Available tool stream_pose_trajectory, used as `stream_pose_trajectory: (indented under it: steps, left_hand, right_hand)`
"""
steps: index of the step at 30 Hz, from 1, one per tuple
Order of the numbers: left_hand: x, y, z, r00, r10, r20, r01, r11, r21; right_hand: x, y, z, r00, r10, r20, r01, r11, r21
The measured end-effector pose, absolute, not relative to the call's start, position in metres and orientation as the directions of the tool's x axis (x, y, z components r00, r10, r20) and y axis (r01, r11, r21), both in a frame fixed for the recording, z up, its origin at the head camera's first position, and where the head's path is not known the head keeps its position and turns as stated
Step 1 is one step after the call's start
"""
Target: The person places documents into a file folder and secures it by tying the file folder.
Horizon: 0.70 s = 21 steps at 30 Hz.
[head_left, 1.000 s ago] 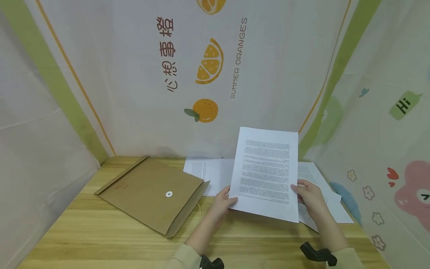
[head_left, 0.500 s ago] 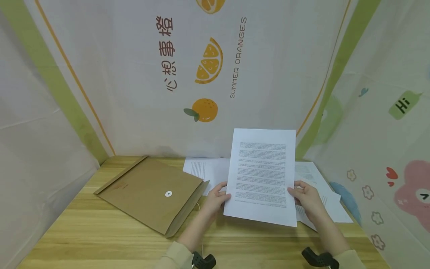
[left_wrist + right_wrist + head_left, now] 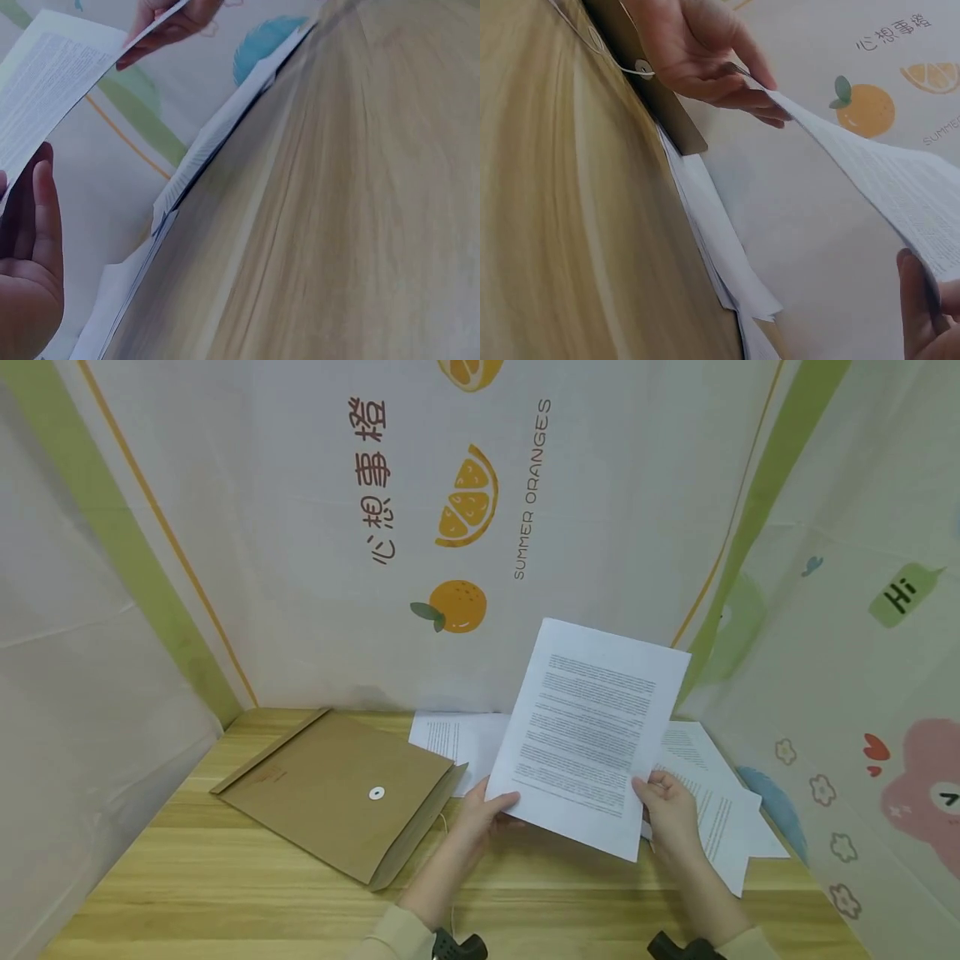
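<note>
A printed sheet of paper is held tilted above the table, its far end raised towards the back curtain. My left hand pinches its near left corner, thumb on the printed face and fingers underneath. On the right edge, low down, my right hand grips with the thumb on top. Both wrist views show the sheet spanning between the two hands, bent slightly, with the table well below. Other printed papers lie on the table behind and beside the right hand.
Left of the hands lies a brown kraft document envelope, its flap lifted towards me and a white button on it. Another printed page lies at the back, partly hidden. Printed curtains enclose the table's back and sides.
The held sheet first shifted a little left and towards me, then turned clockwise and rose, its far end now further right. The right hand moved left, uncovering more of the papers behind it.
</note>
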State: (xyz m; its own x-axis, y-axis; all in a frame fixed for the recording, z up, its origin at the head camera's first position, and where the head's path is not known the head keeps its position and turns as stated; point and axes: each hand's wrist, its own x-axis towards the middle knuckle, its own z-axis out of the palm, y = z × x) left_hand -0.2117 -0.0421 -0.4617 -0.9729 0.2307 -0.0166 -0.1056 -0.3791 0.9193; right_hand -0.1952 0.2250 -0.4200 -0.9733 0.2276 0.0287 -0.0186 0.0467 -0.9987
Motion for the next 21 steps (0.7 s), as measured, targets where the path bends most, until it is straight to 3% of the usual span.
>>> stream_pose_trajectory:
  steps: [7,12,16,21]
  left_hand:
    - [-0.208,-0.037,-0.462,-0.964,0.266,-0.006,-0.14,-0.486,0.863]
    - [-0.205,-0.033,-0.462,-0.907,0.418,0.053,-0.099,-0.333,0.938]
    - [-0.204,-0.04,-0.456,-0.878,0.467,0.101,-0.006,-0.222,0.975]
    - [-0.207,-0.061,-0.448,-0.852,0.519,0.072,0.004,-0.131,0.991]
  right_hand:
    - [-0.193,0.203,-0.427,-0.954,0.299,-0.008,-0.026,-0.11,-0.994]
    - [-0.191,0.187,-0.433,-0.969,0.246,-0.03,-0.014,-0.173,-0.985]
    - [-0.191,0.186,-0.437,-0.986,0.166,-0.011,-0.027,-0.224,-0.974]
    - [-0.197,0.199,-0.436,-0.999,0.048,0.012,-0.023,-0.248,-0.968]
